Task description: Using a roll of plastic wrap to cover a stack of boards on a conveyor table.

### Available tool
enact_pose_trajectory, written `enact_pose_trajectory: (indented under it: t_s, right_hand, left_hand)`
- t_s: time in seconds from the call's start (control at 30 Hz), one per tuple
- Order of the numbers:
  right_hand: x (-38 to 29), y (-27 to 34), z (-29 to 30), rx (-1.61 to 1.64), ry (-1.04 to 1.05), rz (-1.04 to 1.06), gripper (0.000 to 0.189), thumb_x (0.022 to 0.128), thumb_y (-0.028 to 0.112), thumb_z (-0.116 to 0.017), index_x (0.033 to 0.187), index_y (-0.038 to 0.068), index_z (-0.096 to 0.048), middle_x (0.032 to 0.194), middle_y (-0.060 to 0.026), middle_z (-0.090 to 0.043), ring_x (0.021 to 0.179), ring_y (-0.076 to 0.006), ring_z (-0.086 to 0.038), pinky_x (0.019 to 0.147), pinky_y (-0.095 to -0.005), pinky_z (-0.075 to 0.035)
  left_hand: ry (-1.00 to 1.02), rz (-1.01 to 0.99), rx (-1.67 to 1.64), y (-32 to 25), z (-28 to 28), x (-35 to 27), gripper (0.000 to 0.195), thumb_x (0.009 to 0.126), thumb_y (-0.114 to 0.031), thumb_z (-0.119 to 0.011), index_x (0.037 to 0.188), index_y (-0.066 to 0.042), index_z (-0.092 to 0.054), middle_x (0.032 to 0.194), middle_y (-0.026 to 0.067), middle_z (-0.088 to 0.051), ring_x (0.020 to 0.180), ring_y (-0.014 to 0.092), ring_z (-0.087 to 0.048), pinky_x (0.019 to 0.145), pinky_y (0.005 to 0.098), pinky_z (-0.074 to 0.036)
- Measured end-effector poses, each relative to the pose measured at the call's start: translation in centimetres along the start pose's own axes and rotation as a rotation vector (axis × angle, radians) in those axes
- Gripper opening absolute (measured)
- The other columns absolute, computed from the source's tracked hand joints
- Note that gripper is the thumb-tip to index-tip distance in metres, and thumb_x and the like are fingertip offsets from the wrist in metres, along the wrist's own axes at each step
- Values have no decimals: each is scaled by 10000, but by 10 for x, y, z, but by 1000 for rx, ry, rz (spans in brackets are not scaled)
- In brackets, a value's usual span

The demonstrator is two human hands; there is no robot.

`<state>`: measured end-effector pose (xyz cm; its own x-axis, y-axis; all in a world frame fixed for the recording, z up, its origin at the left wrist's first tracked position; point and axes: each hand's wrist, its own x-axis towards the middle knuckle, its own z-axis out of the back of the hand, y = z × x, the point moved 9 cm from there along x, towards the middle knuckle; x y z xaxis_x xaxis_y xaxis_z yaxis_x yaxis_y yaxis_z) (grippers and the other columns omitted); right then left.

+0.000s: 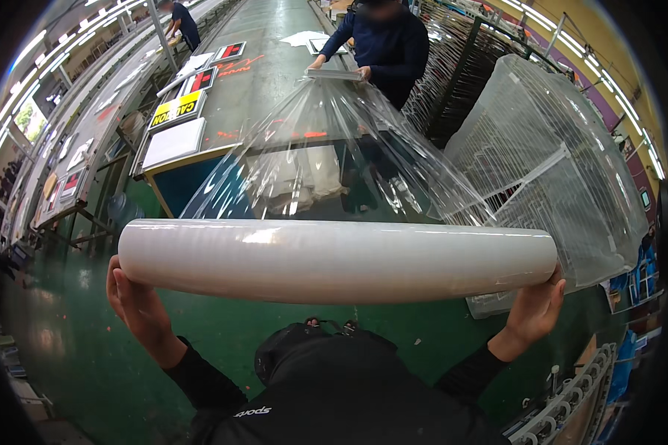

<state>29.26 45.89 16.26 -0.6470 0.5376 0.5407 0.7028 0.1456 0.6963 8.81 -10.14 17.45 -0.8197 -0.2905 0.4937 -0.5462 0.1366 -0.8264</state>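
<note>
A large roll of clear plastic stretch film [337, 261] lies level across the view in front of me. My left hand [139, 303] holds its left end and my right hand [536, 311] its right end, fingers around the edges. From the roll a sheet of film [295, 178] stretches away, narrowing towards a co-worker [389, 44] at the long table. Both of the co-worker's hands grip a flat, film-covered bundle [334, 74] where the sheet gathers.
Signs and white boards [173, 142] are stacked along the left edge of the long table [256, 83]. A film-wrapped rack [534, 167] stands at right, beside a dark wire rack [451, 72]. Another person [186, 25] works far left. A metal frame with rollers [573, 395] is lower right.
</note>
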Motion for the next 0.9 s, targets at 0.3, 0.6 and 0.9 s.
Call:
enact_pose_trajectory:
  t_s: [0.3,0.6,0.9]
  right_hand:
    - [14,-15,3,80,-94,1,473,1001,352,-431,1243,-48,-494,1211,-166,-566,1163,-265,-522,1003,-416,-381]
    - [31,-28,16,178,-37,-11,551,989,374,-448,1313,-71,-464,1296,-217,-529,1228,-326,-494,1053,-468,-359]
    - [80,-23,41,303,135,-3,607,1006,405,-377,1350,-92,-425,1404,-268,-434,1327,-372,-406,1104,-522,-297]
  left_hand:
    - [-32,21,-38,20,0,22,363,1010,-341,-414,940,7,-489,911,64,-491,884,140,-485,821,276,-373]
    - [-71,65,-330,44,-4,31,495,1024,-343,-367,1320,46,-448,1273,149,-533,1194,262,-498,1012,395,-366]
    - [-112,88,-430,56,-25,24,466,1029,-354,-361,1280,25,-467,1225,131,-538,1152,246,-512,978,409,-390]
